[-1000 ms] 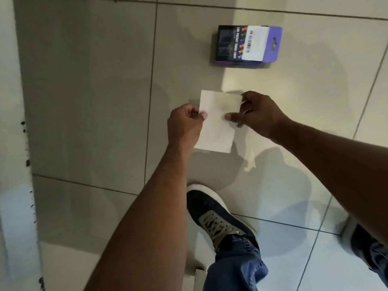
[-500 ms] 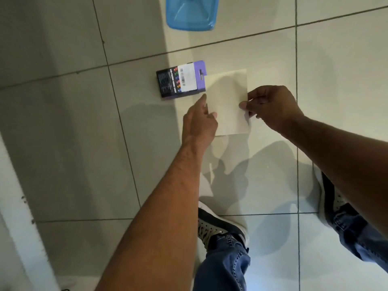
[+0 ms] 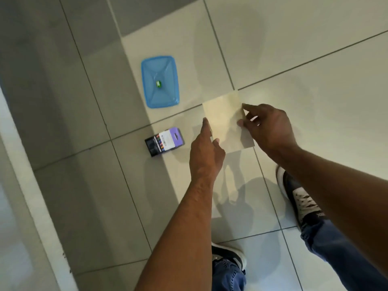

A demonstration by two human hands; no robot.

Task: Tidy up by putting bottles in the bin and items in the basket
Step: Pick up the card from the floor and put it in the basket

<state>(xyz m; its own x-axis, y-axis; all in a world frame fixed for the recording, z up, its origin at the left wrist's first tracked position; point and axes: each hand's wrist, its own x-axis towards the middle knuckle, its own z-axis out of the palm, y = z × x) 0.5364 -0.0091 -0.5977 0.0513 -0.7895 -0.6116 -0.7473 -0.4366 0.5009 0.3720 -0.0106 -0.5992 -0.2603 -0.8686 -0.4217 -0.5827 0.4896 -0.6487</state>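
A cream paper sheet (image 3: 225, 120) is held flat above the tiled floor between both hands. My left hand (image 3: 206, 152) pinches its left edge with thumb and forefinger. My right hand (image 3: 267, 128) pinches the right edge with its fingertips. A small black and purple box (image 3: 164, 141) with a white barcode label lies on the floor just left of my left hand. Farther away, a blue plastic container lid (image 3: 160, 80) with a green sticker lies flat on the tiles.
The floor is glossy beige tile with dark grout lines. My two shoes (image 3: 298, 198) and jeans legs stand below the hands. A pale wall or ledge (image 3: 19, 185) runs along the left side.
The view has swung back and to the right, so the box now sits left of my hands and the whole blue lid shows. Both hands still hold the paper.
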